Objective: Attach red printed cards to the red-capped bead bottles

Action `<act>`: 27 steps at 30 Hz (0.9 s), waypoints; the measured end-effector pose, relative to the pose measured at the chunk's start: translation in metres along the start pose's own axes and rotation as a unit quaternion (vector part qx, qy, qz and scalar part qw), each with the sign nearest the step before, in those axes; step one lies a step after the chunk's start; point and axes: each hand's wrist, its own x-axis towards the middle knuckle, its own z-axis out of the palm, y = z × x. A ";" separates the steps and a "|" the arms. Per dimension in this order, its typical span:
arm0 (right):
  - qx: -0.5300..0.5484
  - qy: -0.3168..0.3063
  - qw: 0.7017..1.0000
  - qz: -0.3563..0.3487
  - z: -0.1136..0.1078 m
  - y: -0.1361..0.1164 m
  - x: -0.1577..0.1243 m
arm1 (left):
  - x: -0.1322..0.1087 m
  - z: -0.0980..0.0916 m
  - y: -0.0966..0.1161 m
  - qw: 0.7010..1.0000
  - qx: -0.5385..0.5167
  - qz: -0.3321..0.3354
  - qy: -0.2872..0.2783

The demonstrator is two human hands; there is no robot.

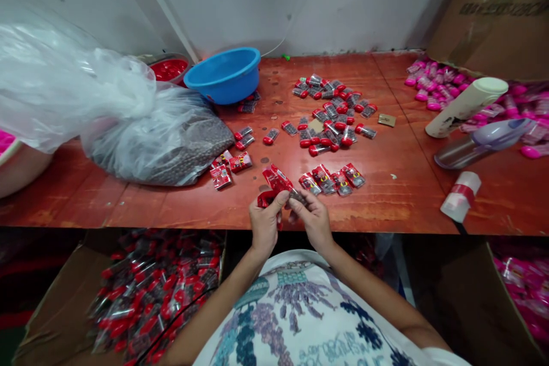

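Note:
In front of my chest, my left hand (265, 225) pinches a small red printed packet (278, 178) between thumb and fingers. My right hand (316, 218) grips the right end of the same packet, where dark contents show through clear plastic. Fingers cover part of it, and more red film pokes out beside my left thumb. Just beyond my right hand lies a short row of red-labelled packets (325, 179). More red packets (221, 177) rest to the left, beside a clear plastic bag (171, 143) of small dark beads or pellets.
Red-capped clear containers (330, 126) are scattered across the wooden table (398, 189). A blue basin (227, 74) stands at the back. On the right are a white tumbler (467, 106), a purple-lidded bottle (480, 143), a white roll (461, 197) and pink containers (437, 83). A full carton (55, 303) sits below.

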 end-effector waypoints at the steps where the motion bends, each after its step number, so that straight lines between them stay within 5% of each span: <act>1: 0.057 -0.013 0.998 0.035 0.000 -0.003 0.001 | 0.000 -0.001 0.001 1.000 0.003 -0.004 -0.013; 7: 0.280 -0.103 0.928 0.222 -0.005 -0.016 0.004 | 0.013 -0.016 0.011 0.988 -0.064 -0.082 -0.113; 10: 0.317 -0.183 0.876 0.315 -0.005 -0.015 0.001 | 0.018 -0.023 0.017 0.979 -0.076 -0.111 -0.153; 12: 0.288 -0.214 0.871 0.336 -0.004 -0.011 -0.001 | 0.020 -0.025 0.019 0.982 -0.068 -0.118 -0.134; 14: 0.220 -0.191 0.912 0.289 -0.002 -0.008 -0.003 | 0.019 -0.025 0.020 0.987 -0.060 -0.110 -0.099; 18: 0.036 -0.109 0.990 0.084 -0.002 -0.007 -0.006 | 0.017 -0.023 0.019 0.993 -0.040 -0.077 -0.074; 21: -0.055 -0.102 0.993 0.015 -0.001 -0.009 -0.010 | 0.015 -0.022 0.020 0.994 -0.038 -0.059 -0.085; 27: -0.095 -0.132 0.986 -0.017 0.002 -0.007 -0.013 | 0.011 -0.019 0.024 0.997 -0.001 -0.034 -0.073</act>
